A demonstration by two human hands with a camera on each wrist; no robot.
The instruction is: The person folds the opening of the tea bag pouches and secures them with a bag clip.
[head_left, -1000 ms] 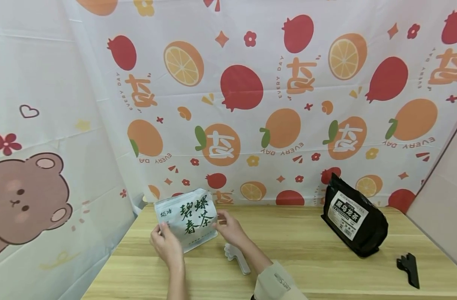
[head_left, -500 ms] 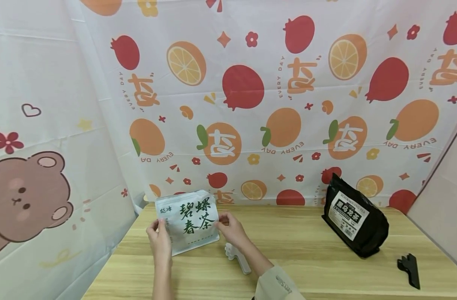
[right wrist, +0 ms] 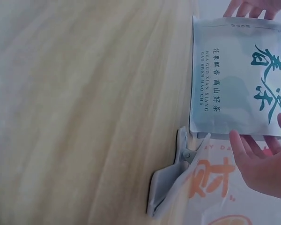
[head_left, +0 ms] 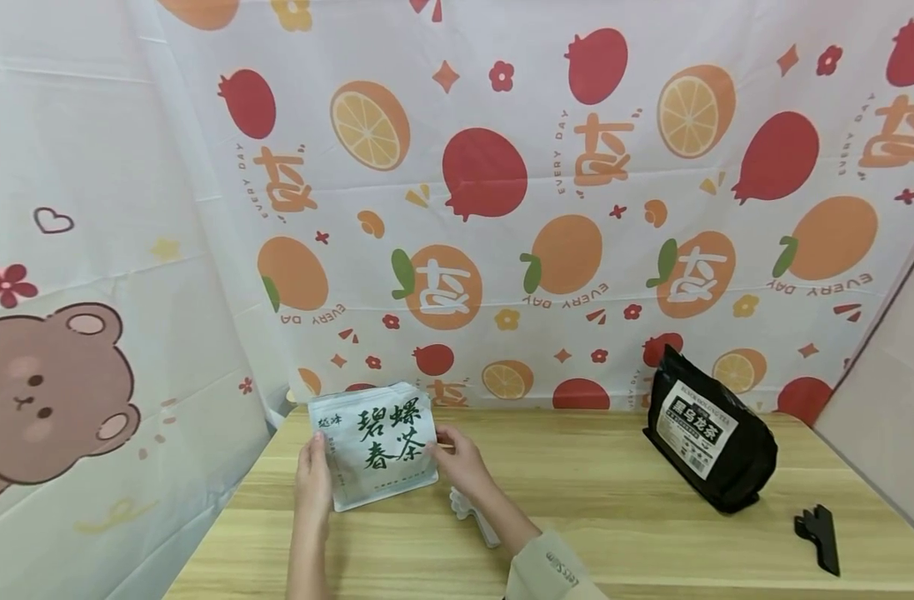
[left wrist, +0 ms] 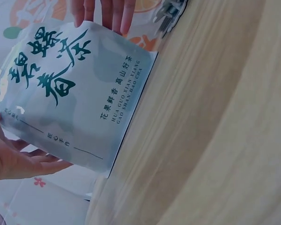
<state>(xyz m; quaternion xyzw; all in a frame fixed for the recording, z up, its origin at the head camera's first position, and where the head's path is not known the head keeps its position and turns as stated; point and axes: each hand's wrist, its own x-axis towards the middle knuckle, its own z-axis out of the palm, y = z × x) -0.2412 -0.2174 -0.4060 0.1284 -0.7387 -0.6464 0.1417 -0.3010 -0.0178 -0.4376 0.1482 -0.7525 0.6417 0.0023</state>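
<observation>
A pale tea bag [head_left: 382, 458] with large dark green characters stands nearly upright over the left part of the table, its front facing me. My left hand [head_left: 312, 479] holds its left edge, thumb at the front and fingers behind. On the opposite edge, my right hand [head_left: 460, 458] grips the bag with thumb in front. Both hands also show around the bag in the left wrist view, the left hand [left wrist: 18, 157] at lower left. Whether the bag's bottom touches the table cannot be told. A white sealing clip [right wrist: 171, 176] lies just beside the bag, partly covered by my right forearm in the head view.
A bulging black tea bag [head_left: 711, 433] with a white label leans at the back right of the wooden table [head_left: 576, 533]. In front of it lies a black clip [head_left: 818, 537]. A fruit-printed cloth [head_left: 546, 183] hangs behind the table.
My left hand has shifted left from the bag's lower front to its left edge, baring more of the front. The bag has turned slightly more upright. My right hand keeps its grip.
</observation>
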